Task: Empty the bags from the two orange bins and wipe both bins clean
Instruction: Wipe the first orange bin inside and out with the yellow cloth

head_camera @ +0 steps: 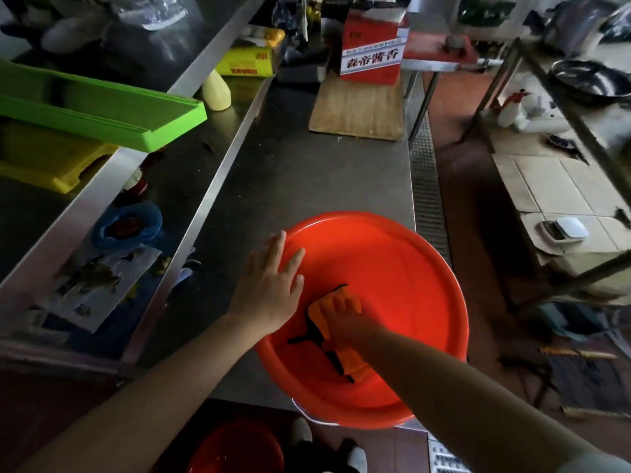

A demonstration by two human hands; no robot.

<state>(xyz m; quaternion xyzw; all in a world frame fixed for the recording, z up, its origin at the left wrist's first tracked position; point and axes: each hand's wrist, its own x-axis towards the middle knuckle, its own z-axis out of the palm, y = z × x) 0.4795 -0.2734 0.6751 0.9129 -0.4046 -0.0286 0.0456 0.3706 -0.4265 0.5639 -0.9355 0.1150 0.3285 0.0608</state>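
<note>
A large round orange bin stands on the steel counter's near end, partly over its front edge. Inside it my right hand presses an orange cloth with black trim against the bin's bottom, fingers curled over the cloth. My left hand rests flat on the bin's left rim with fingers spread. A second orange bin sits on the floor below, beside my feet. No bags are visible in either bin.
A steel shelf at left carries green trays, a yellow tray and a blue bag. A wooden board and a red carton stand farther along the counter. A floor drain grate runs to the right.
</note>
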